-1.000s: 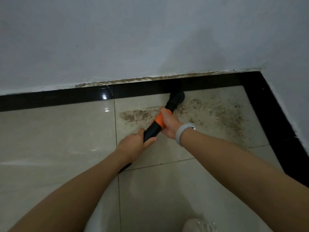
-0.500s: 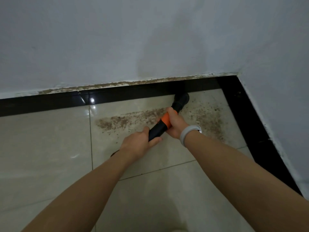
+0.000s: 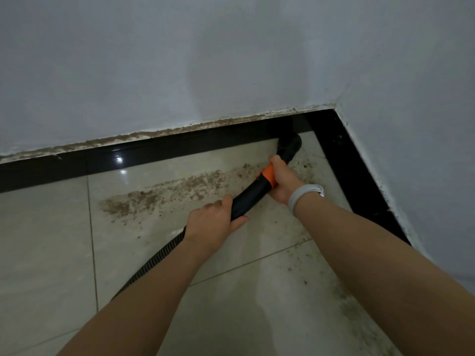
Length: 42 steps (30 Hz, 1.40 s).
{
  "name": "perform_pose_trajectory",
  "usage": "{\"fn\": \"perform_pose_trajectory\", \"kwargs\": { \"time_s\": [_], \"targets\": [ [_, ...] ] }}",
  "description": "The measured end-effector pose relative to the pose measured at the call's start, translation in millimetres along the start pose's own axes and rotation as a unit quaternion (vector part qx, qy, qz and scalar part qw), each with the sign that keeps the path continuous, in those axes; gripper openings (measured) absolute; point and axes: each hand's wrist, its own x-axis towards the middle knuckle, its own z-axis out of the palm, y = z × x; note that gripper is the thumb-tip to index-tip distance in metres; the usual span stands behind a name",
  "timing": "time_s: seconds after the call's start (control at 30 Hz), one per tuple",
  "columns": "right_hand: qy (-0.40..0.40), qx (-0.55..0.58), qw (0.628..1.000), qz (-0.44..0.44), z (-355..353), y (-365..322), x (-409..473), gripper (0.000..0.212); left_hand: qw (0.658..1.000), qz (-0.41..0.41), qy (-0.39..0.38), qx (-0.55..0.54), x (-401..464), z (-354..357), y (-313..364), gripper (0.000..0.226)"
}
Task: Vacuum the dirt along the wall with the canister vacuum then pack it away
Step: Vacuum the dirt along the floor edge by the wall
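Dirt (image 3: 177, 191) streaks the floor tiles (image 3: 46, 240) beside the skirting. Both hands, left hand (image 3: 212, 224) and right hand (image 3: 281, 182), grip the vacuum nozzle (image 3: 289, 146), fingers clamped; dragging carelessly could scatter grit or scrape the skirting (image 3: 180, 147).

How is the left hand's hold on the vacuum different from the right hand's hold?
The left hand grips the black vacuum tube at its lower end, near the ribbed hose; the right hand grips higher, at the orange collar behind the nozzle. The right wrist wears a white band; the left wrist is bare. Both hands curl round the same tube.
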Motion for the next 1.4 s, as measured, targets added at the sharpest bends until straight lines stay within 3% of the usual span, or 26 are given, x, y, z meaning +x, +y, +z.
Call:
{"fn": "perform_pose_trajectory", "kwargs": {
  "time_s": [0.37, 0.83, 1.17, 1.4],
  "targets": [
    [0.03, 0.037, 0.998, -0.045, -48, -35, 17, 0.018, 0.999, 0.021, 0.024, -0.028, 18, 17, 39, 0.053],
    [-0.018, 0.109, 0.993, 0.041, -13, 8, -14, 0.024, 1.0, 0.02, 0.015, -0.016, -6, -3, 9, 0.047],
    [-0.128, 0.027, 0.987, 0.093, 84, 79, -76, 0.016, 0.98, -0.13, -0.023, -0.151, -69, -34, -57, 0.04],
    [-0.201, -0.075, 0.969, 0.125, 153, 132, -127, 0.026, 0.931, -0.252, -0.032, -0.262, -143, -46, -119, 0.046]
  ]
}}
